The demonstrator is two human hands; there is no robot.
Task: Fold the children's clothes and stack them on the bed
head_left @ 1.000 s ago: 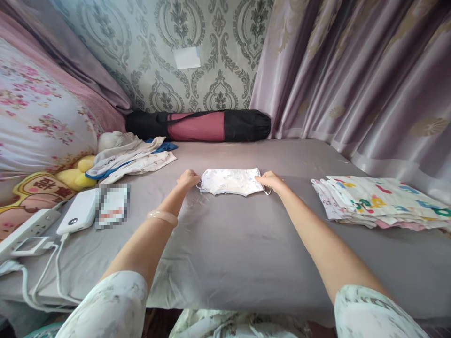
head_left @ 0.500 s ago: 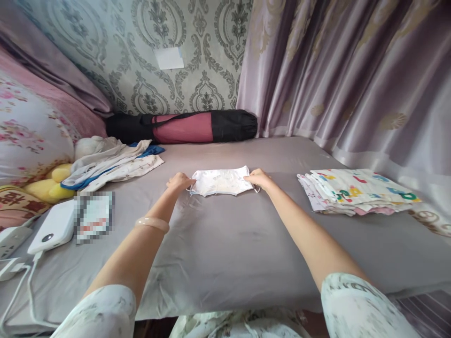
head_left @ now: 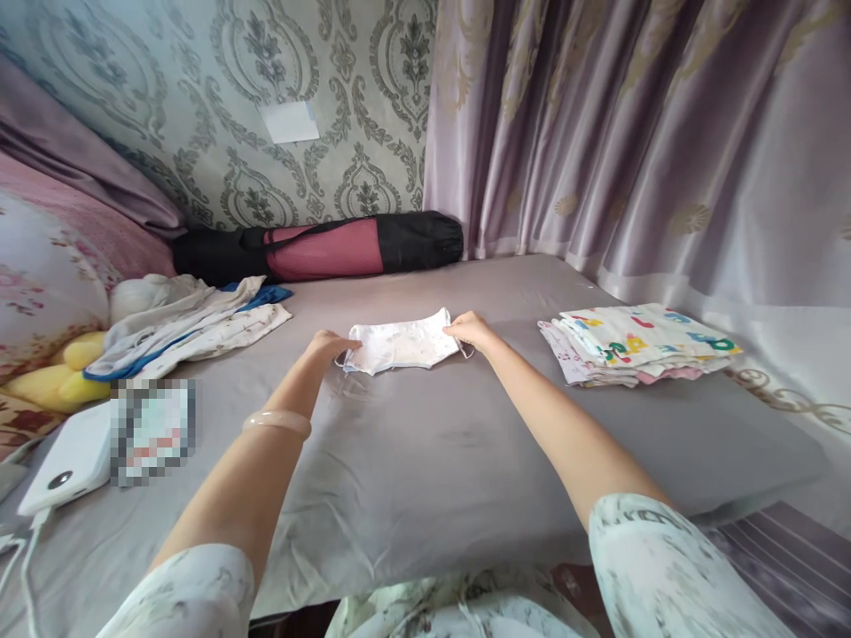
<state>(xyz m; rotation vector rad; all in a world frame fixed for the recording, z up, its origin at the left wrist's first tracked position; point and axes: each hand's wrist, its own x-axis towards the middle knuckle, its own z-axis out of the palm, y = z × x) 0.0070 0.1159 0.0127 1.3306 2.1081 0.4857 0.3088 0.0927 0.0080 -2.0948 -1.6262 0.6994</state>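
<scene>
A small white cloth piece with a faint print and thin strings at its ends is spread between my hands over the grey sheet. My left hand pinches its left end, fingers closed. At the opposite end my right hand grips the upper right corner between thumb and fingers. The cloth has a bluish lower edge and lies close to the sheet; whether it is a garment or something else I cannot make out.
On the grey sheet, folded printed cloths are stacked at right. Loose clothes, a yellow plush, a white power bank with cables and a blurred item lie left. A black-and-red rolled bag lies along the wall.
The view has turned slightly right, so everything appears shifted left. Both hands still hold the cloth by its ends; its left side looks slightly lower and its right side slightly higher.
</scene>
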